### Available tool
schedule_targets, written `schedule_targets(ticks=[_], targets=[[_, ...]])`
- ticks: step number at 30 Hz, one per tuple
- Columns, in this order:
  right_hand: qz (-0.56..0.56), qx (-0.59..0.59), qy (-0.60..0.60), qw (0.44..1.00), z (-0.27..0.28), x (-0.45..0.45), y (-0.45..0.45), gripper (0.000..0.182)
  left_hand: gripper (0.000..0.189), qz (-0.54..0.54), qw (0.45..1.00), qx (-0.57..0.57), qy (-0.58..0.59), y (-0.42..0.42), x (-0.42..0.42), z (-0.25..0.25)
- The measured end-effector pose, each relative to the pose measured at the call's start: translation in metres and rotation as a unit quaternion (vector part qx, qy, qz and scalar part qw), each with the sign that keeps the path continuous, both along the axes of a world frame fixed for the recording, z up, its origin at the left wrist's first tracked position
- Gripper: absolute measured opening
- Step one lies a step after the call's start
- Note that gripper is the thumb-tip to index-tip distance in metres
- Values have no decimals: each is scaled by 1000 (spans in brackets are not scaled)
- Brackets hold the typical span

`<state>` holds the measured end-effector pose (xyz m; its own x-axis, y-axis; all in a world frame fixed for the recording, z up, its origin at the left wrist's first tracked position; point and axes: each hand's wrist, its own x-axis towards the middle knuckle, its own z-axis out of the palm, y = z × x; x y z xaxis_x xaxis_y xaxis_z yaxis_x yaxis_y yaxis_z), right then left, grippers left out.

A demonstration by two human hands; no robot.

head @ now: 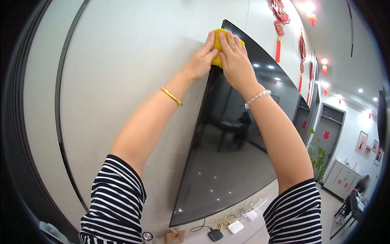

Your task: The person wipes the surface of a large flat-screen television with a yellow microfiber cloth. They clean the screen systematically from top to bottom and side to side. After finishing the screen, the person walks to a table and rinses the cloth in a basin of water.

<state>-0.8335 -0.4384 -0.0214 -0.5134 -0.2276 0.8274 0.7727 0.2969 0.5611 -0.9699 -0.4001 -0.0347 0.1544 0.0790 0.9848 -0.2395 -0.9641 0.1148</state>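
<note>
A folded yellow cloth (pixel 218 61) lies against the upper left corner of a wall-mounted flat-screen television (pixel 231 164). My left hand (pixel 202 59) grips the cloth's left edge, its thumb across the front, just beside the screen's left frame. With fingers spread over the cloth, my right hand (pixel 237 64) presses it on the screen side. The part of the frame under the cloth is hidden. The dark glass reflects ceiling lights and a seated figure. A gold bangle (pixel 171 96) circles my left wrist, and a clear bead bracelet (pixel 257 99) my right.
Below the television, a ledge holds tangled cables (pixel 227 221), a white router (pixel 253 214), a white box (pixel 235 227), a black box (pixel 215 235) and a brown paper bag (pixel 175 237). Red hangings (pixel 278 48) decorate the wall. Far right, a person (pixel 361 184) sits at a table (pixel 355 207).
</note>
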Motion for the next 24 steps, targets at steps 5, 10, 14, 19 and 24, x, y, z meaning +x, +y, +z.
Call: schedule_targets(ticks=[5,10,14,19,24], targets=[[-60,5,14,998,-41,-1,-11,47,54,4,1000,19,2,-2,2,-42],[-75,-55,9,996,-99,-4,-21,52,58,-29,999,30,3,-1,6,-105],[-79,-131,26,988,-148,-5,-29,58,62,-10,999,30,26,-6,2,-153],[-102,-190,42,975,-219,-10,-34,61,67,50,997,17,64,-10,-5,-224],[-118,-244,43,962,-284,-11,-43,62,73,19,990,-79,119,-21,-17,-288]])
